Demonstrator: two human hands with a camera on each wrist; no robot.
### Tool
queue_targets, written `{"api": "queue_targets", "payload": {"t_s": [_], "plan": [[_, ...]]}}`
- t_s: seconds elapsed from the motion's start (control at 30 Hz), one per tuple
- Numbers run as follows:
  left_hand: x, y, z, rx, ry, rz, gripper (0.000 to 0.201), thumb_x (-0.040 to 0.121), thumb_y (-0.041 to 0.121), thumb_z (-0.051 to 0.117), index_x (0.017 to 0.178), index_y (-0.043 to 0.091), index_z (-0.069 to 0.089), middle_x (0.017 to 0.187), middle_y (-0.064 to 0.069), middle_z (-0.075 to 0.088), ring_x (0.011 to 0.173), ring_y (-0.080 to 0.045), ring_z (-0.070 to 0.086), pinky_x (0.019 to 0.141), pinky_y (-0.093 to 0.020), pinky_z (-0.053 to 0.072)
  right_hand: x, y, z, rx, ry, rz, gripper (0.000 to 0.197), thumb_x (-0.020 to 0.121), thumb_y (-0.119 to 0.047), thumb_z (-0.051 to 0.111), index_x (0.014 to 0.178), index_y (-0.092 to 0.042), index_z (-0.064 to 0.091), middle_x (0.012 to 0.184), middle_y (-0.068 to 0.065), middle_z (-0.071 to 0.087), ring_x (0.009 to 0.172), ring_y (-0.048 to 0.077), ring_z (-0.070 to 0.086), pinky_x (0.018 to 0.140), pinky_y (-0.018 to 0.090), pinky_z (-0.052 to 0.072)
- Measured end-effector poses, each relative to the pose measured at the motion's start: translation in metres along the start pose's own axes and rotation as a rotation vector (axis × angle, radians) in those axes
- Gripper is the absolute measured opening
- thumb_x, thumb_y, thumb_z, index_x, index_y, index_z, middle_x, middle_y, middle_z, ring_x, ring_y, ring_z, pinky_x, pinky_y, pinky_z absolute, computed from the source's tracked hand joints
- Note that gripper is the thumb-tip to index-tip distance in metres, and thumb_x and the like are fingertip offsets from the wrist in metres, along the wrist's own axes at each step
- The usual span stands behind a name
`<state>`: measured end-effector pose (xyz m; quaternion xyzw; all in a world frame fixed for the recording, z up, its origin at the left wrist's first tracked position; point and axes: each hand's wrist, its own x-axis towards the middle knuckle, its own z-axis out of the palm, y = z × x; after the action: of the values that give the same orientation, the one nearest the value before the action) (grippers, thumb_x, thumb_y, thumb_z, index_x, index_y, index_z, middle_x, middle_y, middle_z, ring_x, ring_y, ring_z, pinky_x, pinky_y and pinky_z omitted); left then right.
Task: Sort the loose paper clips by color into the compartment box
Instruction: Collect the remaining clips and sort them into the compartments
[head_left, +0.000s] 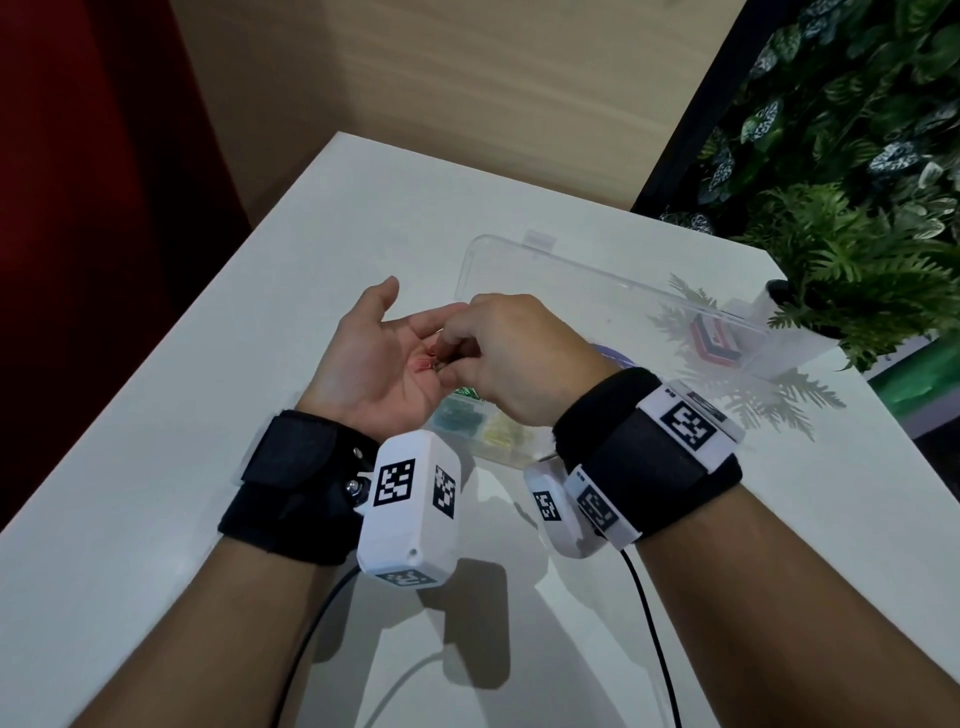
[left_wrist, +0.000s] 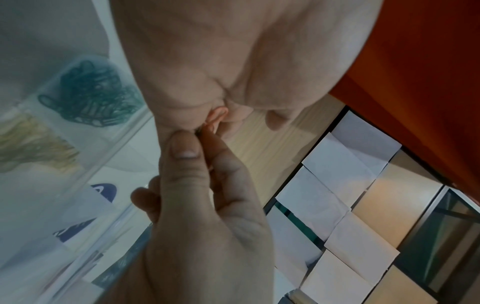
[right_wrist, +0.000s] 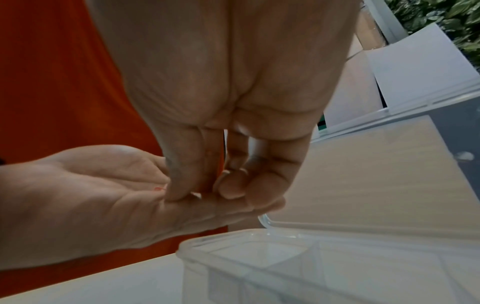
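Observation:
My left hand (head_left: 376, 353) is held palm up above the clear compartment box (head_left: 519, 456), with a few red paper clips (head_left: 427, 362) lying in the palm. My right hand (head_left: 451, 347) reaches into that palm, thumb (left_wrist: 184, 148) and forefinger pinching a red clip (left_wrist: 217, 118). In the right wrist view a bit of the red clip (right_wrist: 158, 188) shows beside the thumb. One compartment holds teal clips (left_wrist: 88, 94) and the one beside it holds yellow clips (left_wrist: 28, 144). The box lid (head_left: 597, 280) lies open behind.
The white table (head_left: 156, 493) drops off at its left and far edges. A potted fern (head_left: 857, 270) stands at the right rear, and a red and black object (head_left: 714, 338) shows through the lid. Black cables (head_left: 660, 649) trail from my wrists.

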<state>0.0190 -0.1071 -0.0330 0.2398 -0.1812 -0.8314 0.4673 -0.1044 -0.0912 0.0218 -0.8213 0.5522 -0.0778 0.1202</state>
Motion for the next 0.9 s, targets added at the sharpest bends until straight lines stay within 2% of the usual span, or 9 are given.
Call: {"api": "queue_targets", "payload": {"t_s": [0.1,0.23,0.4,0.47,0.53,0.6,0.63,0.77,0.9], "plan": [[0.0,-0.001,0.001,0.021,-0.008,0.002,0.07,0.098,0.048,0.024,0.11,-0.012,0.058,0.068,-0.012,0.062,0.055,-0.018,0.049,0.064,-0.024,0.044,0.0,0.001,-0.002,0.013,-0.036,0.01,0.016,0.083,-0.017,0.064,0.097,-0.019,0.072,0.093,0.001,0.062,0.086,0.016,0.057,0.074,0.03,0.048],[-0.001,0.0,0.002,-0.001,-0.054,-0.012,0.075,0.097,0.049,0.026,0.089,-0.011,0.07,0.071,-0.013,0.056,0.06,-0.021,0.046,0.067,-0.025,0.039,0.002,0.002,-0.003,0.003,-0.041,0.019,0.01,0.082,-0.018,0.065,0.091,-0.018,0.07,0.088,-0.003,0.059,0.082,0.015,0.055,0.068,0.026,0.043],[-0.004,0.001,0.004,-0.031,-0.059,-0.021,0.069,0.098,0.046,0.025,0.098,-0.013,0.063,0.073,-0.017,0.059,0.052,-0.019,0.053,0.053,-0.022,0.05,0.0,0.005,-0.002,0.017,-0.065,0.002,0.008,0.083,-0.014,0.063,0.078,-0.014,0.057,0.077,-0.006,0.051,0.076,0.014,0.051,0.064,0.026,0.04],[-0.004,0.003,0.004,-0.064,-0.04,-0.023,0.068,0.098,0.046,0.027,0.103,-0.014,0.061,0.08,-0.018,0.06,0.058,-0.021,0.056,0.056,-0.024,0.053,0.0,0.006,-0.001,0.031,-0.028,-0.009,0.01,0.086,-0.015,0.059,0.078,-0.016,0.053,0.08,-0.003,0.052,0.076,0.015,0.049,0.065,0.029,0.039],[-0.004,0.006,0.001,-0.107,-0.015,-0.004,0.066,0.098,0.044,0.03,0.118,-0.014,0.053,0.099,-0.027,0.065,0.076,-0.032,0.067,0.067,-0.035,0.06,0.001,0.009,0.0,0.117,0.078,0.008,0.011,0.089,-0.017,0.057,0.08,-0.018,0.052,0.082,-0.002,0.056,0.072,0.013,0.049,0.063,0.024,0.039],[-0.003,0.013,-0.006,-0.111,0.042,0.041,0.063,0.098,0.043,0.033,0.122,-0.012,0.05,0.12,-0.033,0.059,0.105,-0.043,0.063,0.084,-0.051,0.054,0.002,0.014,0.001,0.218,0.202,0.053,0.01,0.088,-0.017,0.059,0.079,-0.018,0.054,0.076,-0.004,0.059,0.066,0.007,0.049,0.059,0.015,0.037],[-0.004,0.017,-0.011,-0.109,0.068,0.062,0.062,0.098,0.043,0.034,0.12,-0.012,0.051,0.123,-0.034,0.057,0.111,-0.045,0.059,0.088,-0.054,0.05,0.003,0.018,0.002,0.236,0.245,0.086,0.01,0.088,-0.018,0.06,0.079,-0.017,0.056,0.072,-0.006,0.058,0.065,0.006,0.049,0.058,0.014,0.037],[-0.007,0.03,-0.027,-0.176,0.117,0.142,0.061,0.098,0.043,0.035,0.124,-0.01,0.051,0.121,-0.032,0.06,0.109,-0.047,0.06,0.09,-0.054,0.049,0.007,0.029,0.014,0.205,0.242,0.227,0.011,0.087,-0.019,0.061,0.079,-0.012,0.061,0.068,-0.006,0.057,0.064,0.012,0.051,0.054,0.018,0.038],[-0.008,0.029,-0.024,-0.182,0.11,0.148,0.061,0.098,0.043,0.035,0.125,-0.009,0.051,0.119,-0.031,0.061,0.106,-0.046,0.062,0.09,-0.053,0.049,0.004,0.023,0.018,0.089,0.196,0.188,0.011,0.09,-0.024,0.058,0.097,-0.017,0.063,0.097,0.0,0.064,0.084,0.018,0.056,0.072,0.029,0.045]]}}
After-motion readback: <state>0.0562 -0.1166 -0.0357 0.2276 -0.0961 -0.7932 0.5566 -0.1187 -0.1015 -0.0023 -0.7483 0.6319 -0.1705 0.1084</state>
